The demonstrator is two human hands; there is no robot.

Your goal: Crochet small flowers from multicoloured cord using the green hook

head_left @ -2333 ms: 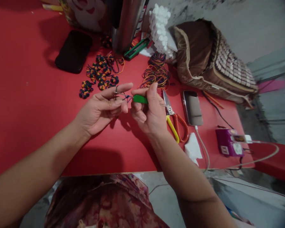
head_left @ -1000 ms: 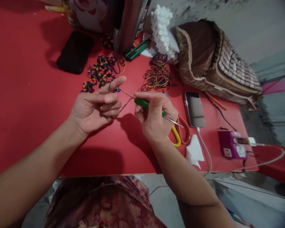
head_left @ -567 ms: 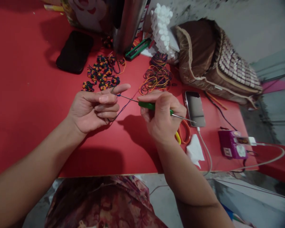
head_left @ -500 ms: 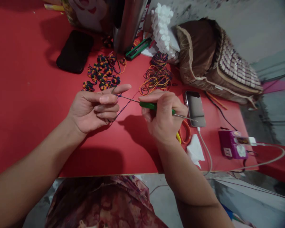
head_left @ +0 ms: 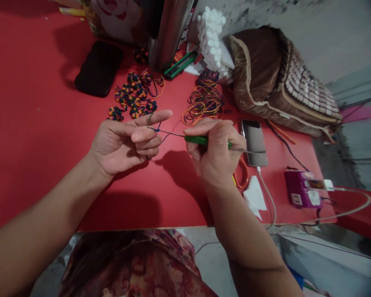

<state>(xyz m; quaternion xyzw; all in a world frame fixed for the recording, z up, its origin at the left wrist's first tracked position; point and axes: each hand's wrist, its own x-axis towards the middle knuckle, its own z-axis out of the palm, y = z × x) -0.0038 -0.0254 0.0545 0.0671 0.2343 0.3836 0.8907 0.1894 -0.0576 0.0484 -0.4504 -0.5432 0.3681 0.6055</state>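
Beyond the floral cloth (head_left: 136, 264) below the red table's (head_left: 49, 132) near edge, I have the right hand (head_left: 217, 149) clamped round a green-handled hook (head_left: 196, 140), its thin shaft aimed at the left hand (head_left: 119, 144). That one holds blue thread (head_left: 157, 130), thumb against curled fingers, forefinger stretched out with a strand looped over it. The shaft meets the thread just beside the thumb; I can't make out the tip. Orange-handled scissors (head_left: 247, 175) lie partly hidden by the right hand. Farther off sit tangled yarn (head_left: 204, 101) and multicoloured balls (head_left: 132, 97).
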